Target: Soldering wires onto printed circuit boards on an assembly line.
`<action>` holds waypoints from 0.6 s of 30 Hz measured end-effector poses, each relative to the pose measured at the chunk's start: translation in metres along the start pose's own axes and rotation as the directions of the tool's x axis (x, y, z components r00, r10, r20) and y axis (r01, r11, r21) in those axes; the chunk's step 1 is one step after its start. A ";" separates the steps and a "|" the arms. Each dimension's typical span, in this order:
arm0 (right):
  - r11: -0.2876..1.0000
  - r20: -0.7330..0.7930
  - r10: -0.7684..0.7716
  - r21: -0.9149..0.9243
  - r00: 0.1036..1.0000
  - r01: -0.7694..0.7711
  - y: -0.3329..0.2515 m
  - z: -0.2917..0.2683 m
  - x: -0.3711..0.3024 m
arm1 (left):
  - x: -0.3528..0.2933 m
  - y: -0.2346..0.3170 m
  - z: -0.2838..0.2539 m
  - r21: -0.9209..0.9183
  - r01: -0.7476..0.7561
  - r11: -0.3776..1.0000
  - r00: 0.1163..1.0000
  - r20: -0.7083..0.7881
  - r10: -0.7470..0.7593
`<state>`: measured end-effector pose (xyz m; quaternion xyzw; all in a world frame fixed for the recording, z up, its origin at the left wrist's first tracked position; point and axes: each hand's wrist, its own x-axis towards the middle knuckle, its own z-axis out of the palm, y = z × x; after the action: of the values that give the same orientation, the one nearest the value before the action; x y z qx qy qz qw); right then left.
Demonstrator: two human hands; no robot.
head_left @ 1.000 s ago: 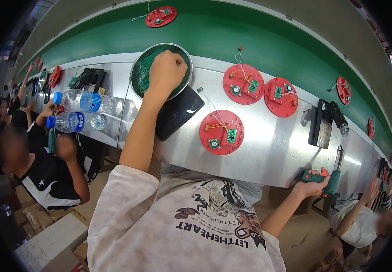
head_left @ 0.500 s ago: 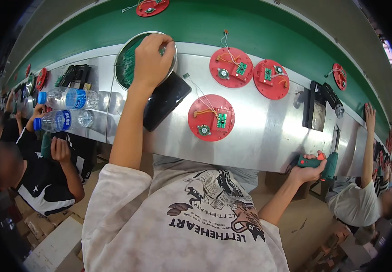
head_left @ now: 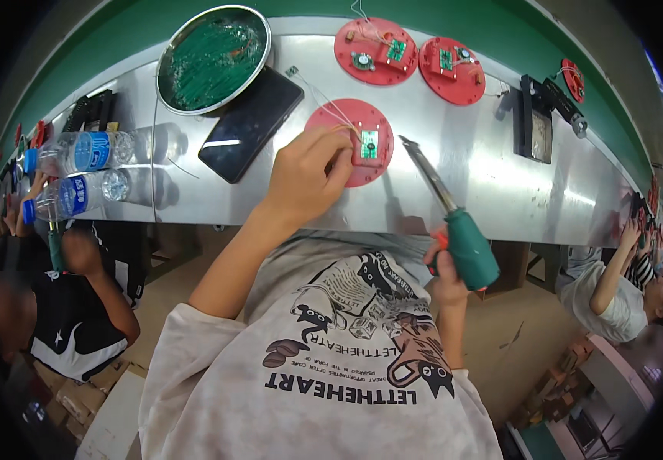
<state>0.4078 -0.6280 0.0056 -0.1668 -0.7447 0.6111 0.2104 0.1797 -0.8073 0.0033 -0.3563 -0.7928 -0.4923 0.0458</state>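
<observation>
My left hand [head_left: 308,172] is over the left part of a red round disc [head_left: 364,173], its fingers pinched together. What they hold, if anything, is hidden. The disc lies on the metal bench and bears a small green circuit board [head_left: 370,144]; thin wires run from it to a tiny board [head_left: 292,70]. My right hand [head_left: 448,285] is wrapped around the handle of a green pistol-shaped tool [head_left: 471,249]. Its long metal shaft points up and left, with the dark tip just right of the disc and apart from it.
A steel bowl [head_left: 269,38] of thin green pieces stands behind a black phone [head_left: 251,126]. Two bottles [head_left: 90,152] lie at the left. More red discs [head_left: 466,88] sit at the back, and a black fixture [head_left: 534,126] at the right. People work on both sides.
My left hand has left the bowl and come down to the near red disc. My right hand has brought the green tool leftward, its shaft now toward the disc. The view has shifted.
</observation>
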 end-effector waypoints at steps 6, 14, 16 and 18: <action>0.999 0.161 -0.013 -0.033 0.987 0.018 0.002 0.006 -0.004 | -0.007 -0.007 0.010 0.129 -0.060 0.990 0.995 -0.066 0.069; 0.998 0.162 0.037 0.050 0.986 -0.045 -0.003 0.013 -0.003 | -0.008 -0.009 0.013 0.162 -0.107 0.981 0.988 -0.089 0.122; 0.996 0.160 0.045 0.072 0.986 -0.057 -0.006 0.017 -0.002 | -0.007 -0.010 0.014 0.187 -0.153 0.970 0.980 -0.096 0.173; 0.976 0.039 0.152 0.149 0.988 -0.156 -0.010 0.023 0.000 | -0.007 -0.010 0.013 0.198 -0.152 0.968 0.981 -0.093 0.173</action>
<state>0.3964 -0.6490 0.0115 -0.1992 -0.6836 0.6826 0.1645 0.1822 -0.8028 -0.0142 -0.3867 -0.8006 -0.4277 0.1633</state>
